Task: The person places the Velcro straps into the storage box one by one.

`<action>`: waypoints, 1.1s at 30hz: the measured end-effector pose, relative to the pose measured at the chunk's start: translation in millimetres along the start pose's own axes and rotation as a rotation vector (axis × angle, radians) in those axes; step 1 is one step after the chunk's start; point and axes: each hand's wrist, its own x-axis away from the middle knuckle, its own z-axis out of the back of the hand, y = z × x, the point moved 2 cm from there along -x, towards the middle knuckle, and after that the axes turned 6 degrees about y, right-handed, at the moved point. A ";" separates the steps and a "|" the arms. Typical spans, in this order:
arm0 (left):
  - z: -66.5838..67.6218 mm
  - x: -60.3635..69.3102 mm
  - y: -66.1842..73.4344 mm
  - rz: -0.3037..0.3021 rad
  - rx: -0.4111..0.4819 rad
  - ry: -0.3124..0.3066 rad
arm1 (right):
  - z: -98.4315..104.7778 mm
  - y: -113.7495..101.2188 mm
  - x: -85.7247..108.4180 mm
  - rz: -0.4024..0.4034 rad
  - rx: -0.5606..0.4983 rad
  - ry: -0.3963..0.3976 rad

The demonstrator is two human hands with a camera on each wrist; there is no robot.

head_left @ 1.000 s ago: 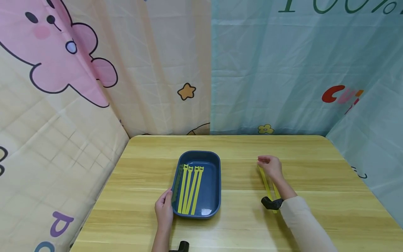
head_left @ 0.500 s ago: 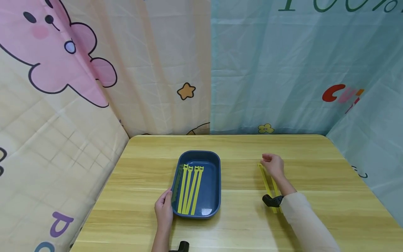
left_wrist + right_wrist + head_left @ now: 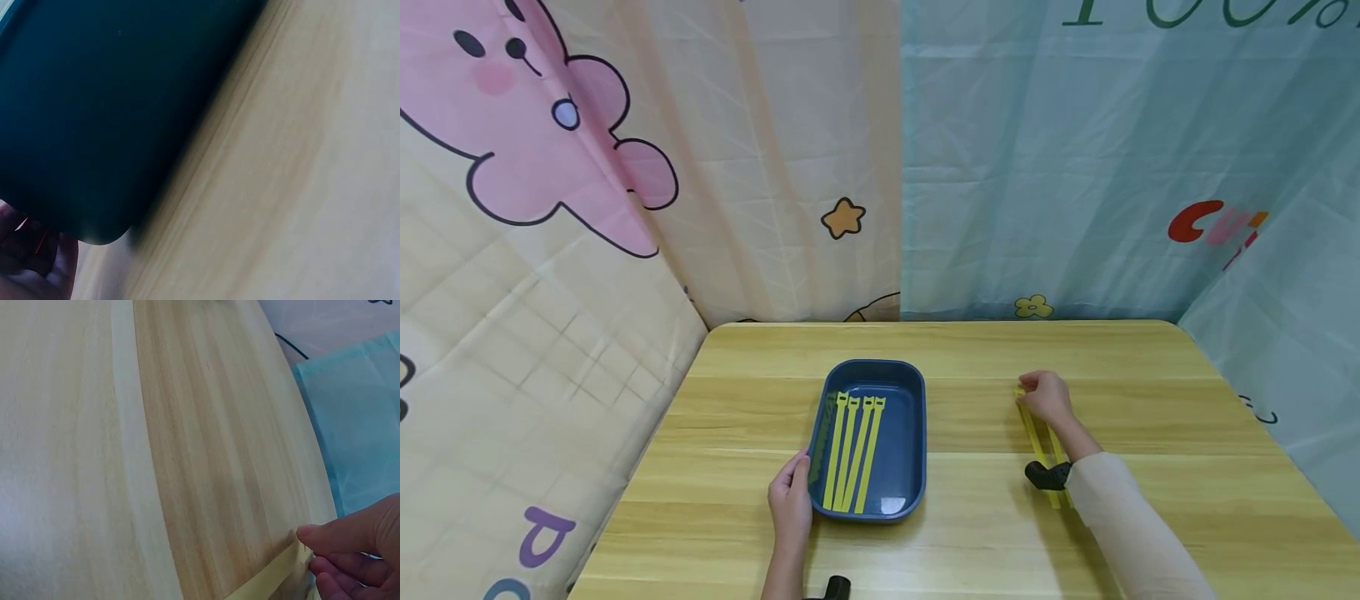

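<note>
Through the head camera I see the left hand (image 3: 790,496) gripping the left rim of the blue tray (image 3: 906,433); four yellow straps (image 3: 852,454) lie inside. Well to the right, on the wooden table (image 3: 958,500), the right hand (image 3: 1047,396) pinches the far end of a fifth strap (image 3: 265,578) (a sixth strap (image 3: 1057,448), partly hidden, lies just beside it).

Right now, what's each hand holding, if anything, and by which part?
Left hand: the blue tray, by its left side, toward the near corner. Right hand: a yellow strap, pinched at its far end.
</note>
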 end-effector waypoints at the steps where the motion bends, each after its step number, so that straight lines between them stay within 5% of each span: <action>1: -0.1 0.0 0.1 0.001 0.000 0.000 | -0.5 0.4 -0.2 0.000 0.003 -0.002; 13: -0.1 1.6 2.3 0.010 0.010 0.013 | -1.0 0.6 -3.9 0.043 0.052 -0.007; 33: 0.0 0.6 0.2 -0.007 -0.001 0.019 | -2.6 6.3 -3.5 -0.007 0.020 0.020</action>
